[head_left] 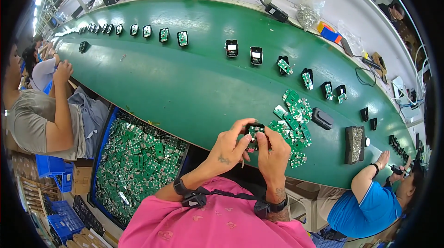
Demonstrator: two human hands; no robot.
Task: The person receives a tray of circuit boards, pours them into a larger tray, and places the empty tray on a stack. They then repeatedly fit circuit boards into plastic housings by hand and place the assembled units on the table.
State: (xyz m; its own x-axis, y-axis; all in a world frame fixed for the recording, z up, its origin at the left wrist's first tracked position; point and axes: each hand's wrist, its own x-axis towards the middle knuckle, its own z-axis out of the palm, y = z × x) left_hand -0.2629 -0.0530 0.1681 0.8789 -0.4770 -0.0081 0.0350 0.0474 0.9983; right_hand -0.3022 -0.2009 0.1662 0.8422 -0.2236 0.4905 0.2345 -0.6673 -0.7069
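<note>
At the near edge of the green table, both hands hold a small black plastic case with a green circuit board (255,130) in it. My left hand (230,145) is closed round its left side, with the thumb at the case's lower part. My right hand (274,150) grips the right side, its thumb pressed on the board's face. Something small and reddish shows below the case, too small to name. Just right of my hands lies a loose pile of green circuit boards (296,115). Beside that pile rests a black oval plastic piece (322,118).
A row of black cases with boards (182,38) runs along the table (152,77). A large blue-rimmed bin of circuit boards (138,165) stands below left. A grey-topped block (354,144) lies at right. Seated co-workers flank me: a grey shirt (44,118) and a blue shirt (365,208).
</note>
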